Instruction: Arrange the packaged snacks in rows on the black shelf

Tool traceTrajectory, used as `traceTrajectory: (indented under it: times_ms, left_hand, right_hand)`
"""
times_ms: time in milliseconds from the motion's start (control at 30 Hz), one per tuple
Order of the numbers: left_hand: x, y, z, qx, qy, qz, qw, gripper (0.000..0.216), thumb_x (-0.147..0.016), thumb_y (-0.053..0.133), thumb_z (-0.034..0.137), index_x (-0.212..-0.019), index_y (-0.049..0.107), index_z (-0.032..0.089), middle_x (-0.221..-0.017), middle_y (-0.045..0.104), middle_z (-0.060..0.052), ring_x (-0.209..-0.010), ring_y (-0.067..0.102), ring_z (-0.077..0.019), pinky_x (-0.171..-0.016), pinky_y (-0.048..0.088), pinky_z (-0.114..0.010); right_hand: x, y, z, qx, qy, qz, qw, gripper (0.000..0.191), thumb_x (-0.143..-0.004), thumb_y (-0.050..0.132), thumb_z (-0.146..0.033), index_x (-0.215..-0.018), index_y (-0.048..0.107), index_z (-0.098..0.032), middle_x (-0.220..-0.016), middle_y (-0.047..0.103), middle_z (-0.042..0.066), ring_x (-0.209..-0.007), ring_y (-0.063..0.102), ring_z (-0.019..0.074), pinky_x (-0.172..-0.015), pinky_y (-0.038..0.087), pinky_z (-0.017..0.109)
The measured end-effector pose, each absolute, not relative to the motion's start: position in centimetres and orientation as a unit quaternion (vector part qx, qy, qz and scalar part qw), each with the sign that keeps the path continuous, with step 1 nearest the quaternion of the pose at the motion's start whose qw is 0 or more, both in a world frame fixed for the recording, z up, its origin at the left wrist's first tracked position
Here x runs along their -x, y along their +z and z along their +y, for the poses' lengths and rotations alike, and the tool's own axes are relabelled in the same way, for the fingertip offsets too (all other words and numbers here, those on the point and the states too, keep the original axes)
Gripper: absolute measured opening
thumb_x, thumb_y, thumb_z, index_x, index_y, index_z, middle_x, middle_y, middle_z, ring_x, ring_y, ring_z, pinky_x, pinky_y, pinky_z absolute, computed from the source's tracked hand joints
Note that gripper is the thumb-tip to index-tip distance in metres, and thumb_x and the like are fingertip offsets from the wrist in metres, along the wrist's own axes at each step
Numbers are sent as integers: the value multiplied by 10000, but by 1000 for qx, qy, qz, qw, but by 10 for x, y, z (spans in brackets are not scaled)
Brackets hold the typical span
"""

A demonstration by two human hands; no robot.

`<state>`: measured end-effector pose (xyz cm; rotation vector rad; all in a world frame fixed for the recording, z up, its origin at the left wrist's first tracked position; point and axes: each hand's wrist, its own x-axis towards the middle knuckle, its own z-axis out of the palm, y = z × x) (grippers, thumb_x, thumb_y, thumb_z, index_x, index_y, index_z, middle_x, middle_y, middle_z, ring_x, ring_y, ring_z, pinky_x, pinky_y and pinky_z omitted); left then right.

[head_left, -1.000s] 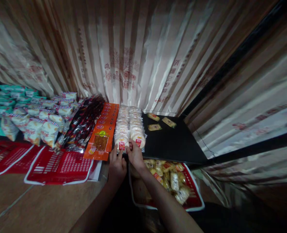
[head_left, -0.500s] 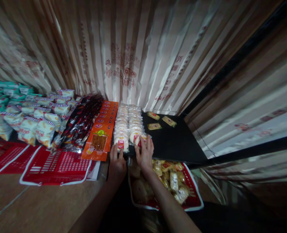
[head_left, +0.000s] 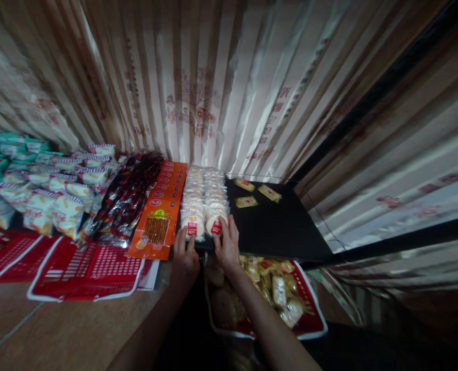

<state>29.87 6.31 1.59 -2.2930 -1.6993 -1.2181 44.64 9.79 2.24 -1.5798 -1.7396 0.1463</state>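
Observation:
Two rows of round white rice cracker packs (head_left: pixel 206 198) with red labels lie on a black shelf (head_left: pixel 279 226). My left hand (head_left: pixel 184 255) rests at the shelf's front edge, its fingers touching the nearest pack of the left row (head_left: pixel 192 224). My right hand (head_left: pixel 227 245) lies with fingers spread on the nearest pack of the right row (head_left: pixel 215 224). Neither hand lifts a pack.
Orange snack packs (head_left: pixel 161 211), dark red packs (head_left: pixel 130 198) and white-blue bags (head_left: pixel 59 190) lie left of the crackers. Three small yellow packets (head_left: pixel 254 193) lie on the shelf's right part. A red basket (head_left: pixel 291 304) of yellow snacks stands below. Flat red baskets (head_left: pixel 90 268) lie at left; curtains behind.
My right hand has slid left and back a little, settling the front right pack in line with its row. My left hand stays at the front left pack.

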Motion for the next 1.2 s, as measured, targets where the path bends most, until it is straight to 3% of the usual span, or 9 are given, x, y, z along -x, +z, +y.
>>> traceTrajectory:
  times_ms: [233, 500, 800, 1000, 1133, 1200]
  left_hand:
    - [-302, 13, 72, 734, -402, -548, 5, 411, -812, 384, 56, -1214, 465, 70, -1417, 295, -199, -1366, 171, -313, -1059, 309, -536]
    - [-307, 14, 77, 719, -410, -561, -3, 374, -832, 381, 96, -1195, 470, 85, -1369, 353, -201, -1331, 247, -317, -1023, 341, -552]
    - [-306, 15, 72, 730, -416, -543, -1, 454, -841, 350, 130, -1290, 380, 68, -1363, 381, -208, -1335, 251, -308, -1043, 311, -549]
    - [-306, 14, 37, 785, -384, -485, -36, 297, -840, 361, 99, -1066, 551, 129, -1099, 566, -128, -1128, 474, -229, -965, 428, -422]
    - [-323, 0, -6, 843, -233, -466, -133, 241, -845, 387, 105, -965, 579, 188, -934, 603, -64, -926, 545, -188, -828, 496, -322]
    - [-335, -6, -25, 858, -149, -463, -165, 211, -847, 442, 172, -1015, 565, 200, -968, 603, -61, -931, 552, -198, -799, 502, -316]
  right_hand:
    - [-441, 24, 94, 635, 30, -684, 358, 471, -897, 366, -228, -1362, 340, -164, -1469, 221, 151, -1326, 247, 284, -1010, 344, 490]
    - [-439, 23, 94, 638, 12, -686, 348, 459, -897, 358, -230, -1347, 362, -143, -1459, 243, 169, -1319, 252, 296, -1014, 329, 506]
    - [-445, 28, 86, 613, 44, -689, 385, 454, -877, 366, -214, -1327, 422, -203, -1517, 104, 86, -1373, 120, 279, -1056, 267, 509]
    - [-470, 7, 36, 610, 35, -664, 431, 375, -876, 335, -206, -1189, 536, -162, -1360, 405, 131, -1265, 358, 238, -1013, 349, 479]
    - [-495, -19, -16, 613, 74, -674, 405, 318, -882, 352, -197, -1111, 570, -168, -1116, 595, 110, -1093, 516, 200, -947, 436, 413]
    - [-505, -30, -39, 636, 107, -662, 381, 315, -877, 365, -197, -1119, 564, -171, -1061, 621, 103, -1029, 560, 196, -890, 480, 382]
